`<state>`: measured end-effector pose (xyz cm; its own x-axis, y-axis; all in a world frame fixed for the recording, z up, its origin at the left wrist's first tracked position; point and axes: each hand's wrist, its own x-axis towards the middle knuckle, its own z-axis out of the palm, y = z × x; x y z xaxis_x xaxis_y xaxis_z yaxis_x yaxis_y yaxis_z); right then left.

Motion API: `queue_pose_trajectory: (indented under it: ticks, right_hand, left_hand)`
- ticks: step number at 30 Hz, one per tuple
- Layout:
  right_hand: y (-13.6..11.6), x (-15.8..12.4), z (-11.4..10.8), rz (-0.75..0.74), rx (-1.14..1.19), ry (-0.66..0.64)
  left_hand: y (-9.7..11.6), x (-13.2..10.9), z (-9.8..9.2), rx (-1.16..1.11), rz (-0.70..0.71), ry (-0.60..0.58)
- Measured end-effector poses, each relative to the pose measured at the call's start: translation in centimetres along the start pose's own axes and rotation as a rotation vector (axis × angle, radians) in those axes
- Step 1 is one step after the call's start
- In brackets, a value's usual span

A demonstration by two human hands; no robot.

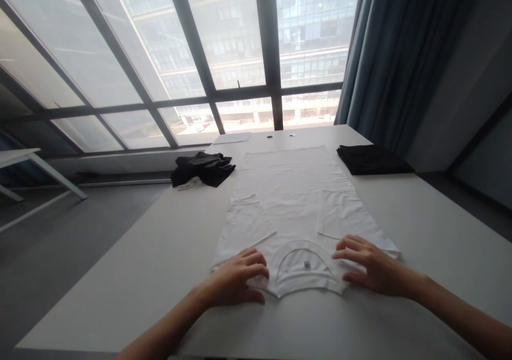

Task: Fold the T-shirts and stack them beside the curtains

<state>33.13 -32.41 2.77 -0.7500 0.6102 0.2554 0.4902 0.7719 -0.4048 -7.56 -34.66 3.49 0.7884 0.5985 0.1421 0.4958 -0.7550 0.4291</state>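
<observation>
A white T-shirt point(288, 200) lies spread on the white table, its neckline toward me and its hem at the far end. Both sleeves are folded inward over the body. At the left shoulder, beside the collar, my left hand point(238, 277) rests with its fingers apart. My right hand point(366, 264) is over the right shoulder, fingers spread and slightly bent, thumb near the collar's edge. Neither hand shows cloth pinched between the fingers. A small dark label is visible inside the neck opening.
A crumpled black garment point(204, 168) lies at the table's left edge, with a bit of pale cloth under it. Folded black cloth point(372, 159) sits at the right. Beyond the white table point(132, 274) are windows and a blue curtain point(392, 56). Another table point(20, 157) stands far left.
</observation>
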Motion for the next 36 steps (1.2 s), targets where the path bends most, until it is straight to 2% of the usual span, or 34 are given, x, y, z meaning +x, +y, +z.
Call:
queue_pose_trajectory:
  ticks: [5, 8, 11, 16, 21, 29, 36]
  right_hand:
    - [-0.8, -0.7, 0.0, -0.004, 0.002, -0.066]
    - [-0.6, -0.8, 0.5, -0.038, -0.039, -0.053]
    - [-0.2, -1.0, 1.2, -0.071, -0.129, 0.007]
    - [0.4, -1.9, 1.9, -0.132, -0.237, 0.073]
    - [0.2, -2.8, 1.6, -0.115, -0.294, 0.081]
    - [0.0, -2.6, 2.0, -0.016, -0.227, 0.295]
    - [-1.3, -3.9, 1.6, -0.065, -0.162, 0.299]
  left_hand:
    - [0.0, 0.3, 0.5, 0.119, 0.134, 0.050]
    - [-0.3, 0.2, 0.7, 0.141, 0.124, 0.096]
    - [-0.5, -0.1, 0.8, 0.153, 0.079, 0.143]
    - [-0.7, -0.6, 1.0, 0.206, 0.015, 0.096]
    - [-0.5, -0.7, 1.6, 0.247, 0.080, 0.067]
    - [-0.6, -0.8, 1.6, 0.242, 0.053, 0.243]
    - [1.3, -1.9, 1.1, 0.288, 0.144, 0.256]
